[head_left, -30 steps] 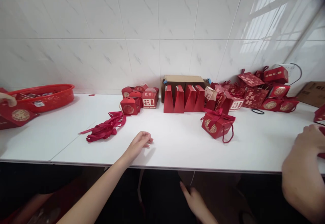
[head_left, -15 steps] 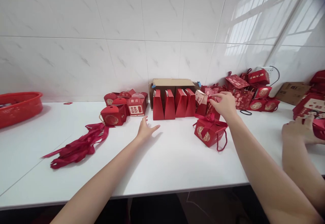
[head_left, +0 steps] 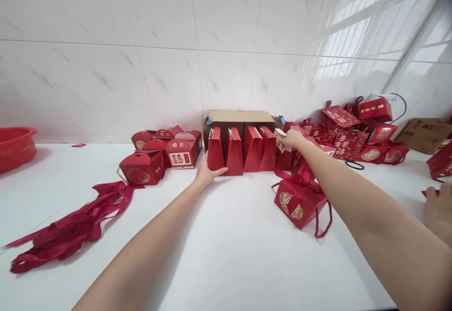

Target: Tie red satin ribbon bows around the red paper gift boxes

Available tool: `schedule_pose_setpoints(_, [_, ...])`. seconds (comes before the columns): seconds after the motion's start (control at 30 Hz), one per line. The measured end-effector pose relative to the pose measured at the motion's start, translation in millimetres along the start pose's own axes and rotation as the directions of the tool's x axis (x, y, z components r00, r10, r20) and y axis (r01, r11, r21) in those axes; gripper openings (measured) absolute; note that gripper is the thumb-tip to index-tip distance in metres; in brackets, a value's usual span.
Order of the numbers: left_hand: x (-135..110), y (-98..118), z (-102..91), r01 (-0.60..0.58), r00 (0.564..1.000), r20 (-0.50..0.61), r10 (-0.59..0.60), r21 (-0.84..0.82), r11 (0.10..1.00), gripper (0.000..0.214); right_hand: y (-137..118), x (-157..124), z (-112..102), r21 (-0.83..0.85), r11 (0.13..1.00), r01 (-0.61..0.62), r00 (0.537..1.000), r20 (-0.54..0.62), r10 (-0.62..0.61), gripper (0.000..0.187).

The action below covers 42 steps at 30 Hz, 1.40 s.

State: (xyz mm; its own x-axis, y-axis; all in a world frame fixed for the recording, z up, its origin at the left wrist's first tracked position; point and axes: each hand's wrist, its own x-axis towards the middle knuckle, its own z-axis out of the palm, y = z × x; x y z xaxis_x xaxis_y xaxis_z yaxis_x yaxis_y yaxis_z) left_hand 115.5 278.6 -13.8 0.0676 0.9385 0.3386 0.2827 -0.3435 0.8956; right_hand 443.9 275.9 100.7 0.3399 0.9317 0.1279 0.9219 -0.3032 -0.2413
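Note:
My left hand (head_left: 206, 172) is at the left end of a row of tall, tapered red gift boxes. Its thumb stretches across the front of the leftmost red box (head_left: 215, 150), apart from the fingers, which are partly hidden along that box's left side. At the other end, my right hand (head_left: 294, 139) touches a red box with a pale printed flap (head_left: 280, 140); how its fingers are bent is hard to make out. Below my right forearm sits a red gift box with a ribbon bow and rope handles (head_left: 298, 202).
An open cardboard box (head_left: 240, 115) stands behind the row. Left are finished-looking red boxes (head_left: 180, 153), a heap of dark red ribbons (head_left: 67, 233) and a red basin (head_left: 16, 148). Red boxes (head_left: 374, 132) pile up at right, near another person's hand (head_left: 438, 212).
My left hand has moved forward to the leftmost box in the row. My right hand has come against the pale-flapped box. The view has moved closer to the table.

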Motion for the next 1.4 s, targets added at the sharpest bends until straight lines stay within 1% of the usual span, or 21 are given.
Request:
schedule_pose_setpoints(0.1, [10, -5, -5.8, 0.013, 0.999, 0.045, -0.016, 0.059, 0.998, 0.088, 2, 0, 3, 0.087, 0.995, 0.043, 0.998, 0.052, -0.048, 0.023])
schedule_pose_setpoints(0.2, [15, -6, -13.2, 0.016, 0.995, 0.094, -0.022, 0.058, 0.998, 0.072, 4, -4, 3, 0.183, 0.98, 0.081, 0.99, 0.101, -0.1, 0.02])
schedule_pose_setpoints(0.3, [14, -4, -17.4, -0.005, 0.991, 0.135, -0.001, 0.043, 0.999, 0.06, 7, -10, 1, 0.242, 0.966, 0.09, 0.987, 0.108, -0.119, 0.022])
schedule_pose_setpoints(0.4, [8, 0, -17.5, -0.01, 0.985, 0.17, 0.005, 0.031, 0.999, 0.056, 10, -16, -2, 0.274, 0.958, 0.089, 0.986, 0.109, -0.123, 0.02])
schedule_pose_setpoints(0.53, [-5, 6, -15.7, -0.009, 0.978, 0.21, 0.007, 0.01, 1.0, 0.053, 17, -30, -7, 0.3, 0.949, 0.096, 0.984, 0.118, -0.136, 0.013])
schedule_pose_setpoints(0.63, [-19, 11, -16.3, 0.001, 0.976, 0.22, -0.001, 0.0, 1.0, 0.054, 25, -46, -13, 0.321, 0.942, 0.098, 0.98, 0.132, -0.147, 0.01])
schedule_pose_setpoints(0.8, [-48, 24, -18.6, 0.025, 0.976, 0.215, -0.026, 0.008, 1.0, 0.056, 40, -79, -25, 0.373, 0.925, 0.07, 0.971, 0.186, -0.149, 0.012])
schedule_pose_setpoints(0.93, [-71, 37, -13.7, 0.037, 0.973, 0.229, -0.037, 0.007, 0.999, 0.055, 56, -99, -35, 0.394, 0.918, 0.046, 0.962, 0.231, -0.148, 0.009])
schedule_pose_setpoints(1.0, [-79, 43, -8.7, 0.034, 0.971, 0.235, -0.034, 0.006, 0.999, 0.055, 66, -108, -42, 0.381, 0.924, 0.03, 0.968, 0.219, -0.122, 0.008])
schedule_pose_setpoints(1.07, [-84, 47, -2.8, 0.024, 0.972, 0.232, -0.025, 0.008, 1.0, 0.052, 76, -121, -50, 0.358, 0.934, 0.017, 0.98, 0.18, -0.087, 0.017])
schedule_pose_setpoints(1.1, [-85, 49, 0.2, 0.018, 0.973, 0.229, -0.019, 0.01, 1.0, 0.05, 81, -131, -52, 0.367, 0.93, 0.013, 0.99, 0.124, -0.063, 0.024])
schedule_pose_setpoints(1.13, [-86, 51, 3.4, 0.011, 0.974, 0.226, -0.013, 0.012, 1.0, 0.049, 85, -144, -52, 0.401, 0.916, 0.011, 0.999, 0.041, -0.03, 0.033])
schedule_pose_setpoints(1.17, [-86, 52, 6.5, 0.004, 0.975, 0.223, -0.007, 0.015, 1.0, 0.047, 88, -158, -50, 0.456, 0.89, 0.018, 0.998, -0.066, 0.014, 0.042])
schedule_pose_setpoints(1.2, [-85, 54, 9.7, -0.002, 0.975, 0.222, -0.002, 0.018, 1.0, 0.046, 90, -175, -43, 0.539, 0.842, 0.032, 0.979, -0.186, 0.082, 0.049])
schedule_pose_setpoints(1.23, [-84, 55, 12.8, -0.006, 0.975, 0.221, 0.001, 0.023, 1.0, 0.046, 91, -193, -33, 0.614, 0.788, 0.052, 0.951, -0.272, 0.149, 0.056])
schedule_pose_setpoints(1.27, [-83, 55, 15.9, -0.01, 0.976, 0.22, 0.004, 0.028, 1.0, 0.045, 90, -211, -20, 0.663, 0.746, 0.063, 0.932, -0.307, 0.194, 0.064])
schedule_pose_setpoints(1.3, [-82, 55, 19.0, -0.013, 0.976, 0.219, 0.006, 0.034, 0.999, 0.045, 88, -228, -5, 0.69, 0.721, 0.068, 0.93, -0.306, 0.204, 0.073])
schedule_pose_setpoints(1.37, [-79, 54, 25.2, -0.02, 0.975, 0.22, 0.009, 0.047, 0.999, 0.045, 81, -256, 29, 0.704, 0.706, 0.077, 0.954, -0.258, 0.153, 0.088])
schedule_pose_setpoints(1.4, [-78, 54, 28.2, -0.023, 0.975, 0.223, 0.011, 0.052, 0.998, 0.045, 78, -266, 44, 0.729, 0.68, 0.08, 0.966, -0.226, 0.128, 0.092])
